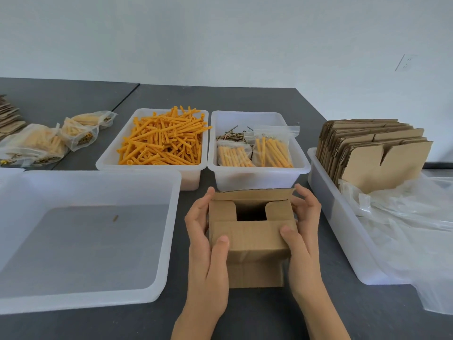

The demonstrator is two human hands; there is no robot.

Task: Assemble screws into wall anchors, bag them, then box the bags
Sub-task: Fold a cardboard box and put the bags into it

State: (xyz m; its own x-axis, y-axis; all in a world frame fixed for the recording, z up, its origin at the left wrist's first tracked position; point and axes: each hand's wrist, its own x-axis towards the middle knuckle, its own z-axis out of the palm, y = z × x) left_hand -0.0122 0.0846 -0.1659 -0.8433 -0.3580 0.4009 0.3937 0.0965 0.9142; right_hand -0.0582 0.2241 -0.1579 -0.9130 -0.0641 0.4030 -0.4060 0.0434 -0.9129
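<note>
Both hands grip a small cardboard box [250,238] standing on the dark counter [245,101]: the left hand [206,244] curls round its left side and the right hand [302,238] round its right, thumbs pressing on the near flap. Behind it sit a bin of orange wall anchors [161,139] and a bin [257,173] holding screws [230,136] and two filled bags [255,152].

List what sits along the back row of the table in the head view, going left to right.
Filled bags → tub of orange wall anchors → tub with loose screws and two filled bags → tub of flat cardboard boxes.
</note>
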